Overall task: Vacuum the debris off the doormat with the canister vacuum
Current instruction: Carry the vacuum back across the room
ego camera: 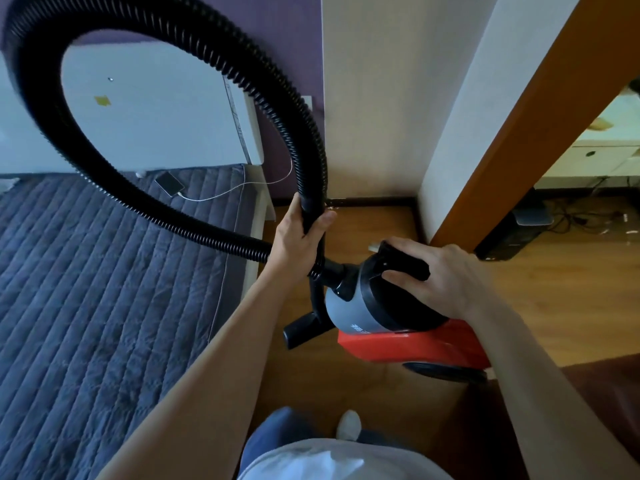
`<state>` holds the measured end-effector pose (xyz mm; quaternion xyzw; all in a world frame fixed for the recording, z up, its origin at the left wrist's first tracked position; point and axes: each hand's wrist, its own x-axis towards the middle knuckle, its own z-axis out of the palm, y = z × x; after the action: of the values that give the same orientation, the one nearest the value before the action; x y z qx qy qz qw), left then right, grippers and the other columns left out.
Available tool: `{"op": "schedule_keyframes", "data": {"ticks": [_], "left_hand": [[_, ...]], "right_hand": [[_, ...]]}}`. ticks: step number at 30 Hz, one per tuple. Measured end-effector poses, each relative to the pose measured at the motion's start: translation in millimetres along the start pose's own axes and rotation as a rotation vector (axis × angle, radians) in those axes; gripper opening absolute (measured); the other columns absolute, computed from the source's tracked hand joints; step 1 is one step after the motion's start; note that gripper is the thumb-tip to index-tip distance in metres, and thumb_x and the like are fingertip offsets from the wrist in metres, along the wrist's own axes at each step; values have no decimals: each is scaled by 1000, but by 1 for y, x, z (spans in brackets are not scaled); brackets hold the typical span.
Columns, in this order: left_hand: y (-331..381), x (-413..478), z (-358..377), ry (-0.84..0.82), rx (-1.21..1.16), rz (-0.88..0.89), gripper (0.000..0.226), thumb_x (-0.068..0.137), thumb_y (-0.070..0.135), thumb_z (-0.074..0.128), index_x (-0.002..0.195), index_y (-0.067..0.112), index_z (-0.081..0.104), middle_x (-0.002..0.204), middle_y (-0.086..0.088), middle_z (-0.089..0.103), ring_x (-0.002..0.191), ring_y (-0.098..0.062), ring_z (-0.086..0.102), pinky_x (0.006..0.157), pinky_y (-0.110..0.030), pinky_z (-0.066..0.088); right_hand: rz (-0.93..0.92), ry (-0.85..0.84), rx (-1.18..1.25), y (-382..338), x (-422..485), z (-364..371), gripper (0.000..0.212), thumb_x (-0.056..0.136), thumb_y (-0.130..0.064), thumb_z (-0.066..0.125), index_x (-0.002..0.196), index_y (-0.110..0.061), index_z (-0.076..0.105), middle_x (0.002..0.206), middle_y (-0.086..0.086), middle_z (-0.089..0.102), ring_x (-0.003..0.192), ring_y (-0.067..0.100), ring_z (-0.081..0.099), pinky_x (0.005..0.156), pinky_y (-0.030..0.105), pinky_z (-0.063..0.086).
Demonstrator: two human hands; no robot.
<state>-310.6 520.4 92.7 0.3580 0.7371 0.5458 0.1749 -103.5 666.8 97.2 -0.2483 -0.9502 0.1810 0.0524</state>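
Note:
A red, grey and black canister vacuum [398, 337] hangs just above the wooden floor at centre right. My right hand [436, 271] is closed around its black top handle. My left hand [298, 237] grips the black wand at the end of the ribbed hose [162, 26], which loops high over the bed and back down to the vacuum's front. The black floor nozzle [301, 329] shows below my left wrist. No doormat is visible.
A bed with a quilted blue-grey cover [104, 289] fills the left, with a phone and white cable [169, 183] on it. An orange-brown door frame [536, 126] stands at right, with a dark computer tower [512, 237] and cables beyond. My foot [348, 424] is below.

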Motion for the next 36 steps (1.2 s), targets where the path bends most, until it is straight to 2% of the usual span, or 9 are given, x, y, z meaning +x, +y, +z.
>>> {"op": "schedule_keyframes", "data": {"ticks": [5,15,18,21,24,26,29,32,36], "left_hand": [[-9,53,4,7,-13,-12,14,102,31,59,109,19,55,97,-2,66,92,-16,62,85,-30,51],[-59,186,-1,-50,-33,-2,10,102,29,58,107,22,54,95,-1,65,90,-14,61,82,-26,51],[-71,236,-5,-80,-31,-3,11,102,29,58,108,20,54,95,-2,66,88,-9,61,79,-14,48],[-79,292,-12,-115,-36,-7,12,103,28,57,111,20,53,96,0,65,90,-8,62,79,-16,47],[-83,344,-19,-137,-36,18,10,103,27,56,110,20,53,94,-3,65,90,-14,63,81,-25,52],[-83,373,-22,-147,-40,34,9,103,26,56,109,19,54,94,-6,64,87,-16,62,78,-21,51],[-83,412,-23,-165,-40,37,13,102,26,57,111,16,55,94,-1,63,85,-9,59,74,-14,47],[-84,444,-20,-169,-23,53,15,102,26,59,113,17,54,93,3,61,82,2,56,76,-12,45],[-87,480,-13,-173,-18,86,16,102,26,59,116,22,52,97,-7,61,85,-6,57,77,-17,47]], "right_hand": [[2,-18,-22,13,52,-10,59,91,-72,46,145,-48,49,131,-17,68,100,19,72,67,23,44],[30,-34,-32,34,178,-1,56,92,-69,48,145,-47,50,129,-18,69,98,17,72,73,22,46],[47,-34,-34,40,222,-1,56,93,-68,49,145,-48,49,129,-17,69,103,18,71,80,28,52],[85,-50,-33,47,272,-3,57,94,-67,49,147,-46,47,128,-17,70,105,16,70,76,20,44],[105,-33,8,54,318,-6,61,92,-72,44,147,-46,47,130,-15,69,106,19,70,85,32,53],[109,-18,20,57,344,-9,66,90,-78,41,146,-45,48,134,-16,67,112,22,68,91,40,55],[122,14,-1,65,379,-17,73,83,-81,34,145,-46,49,131,-14,69,110,26,68,90,43,54],[109,26,-10,76,411,-25,67,88,-82,34,144,-48,49,122,-9,73,103,29,70,87,44,55],[100,44,-24,93,444,-30,58,87,-80,38,138,-55,49,111,-10,75,95,32,69,79,42,54]]}}
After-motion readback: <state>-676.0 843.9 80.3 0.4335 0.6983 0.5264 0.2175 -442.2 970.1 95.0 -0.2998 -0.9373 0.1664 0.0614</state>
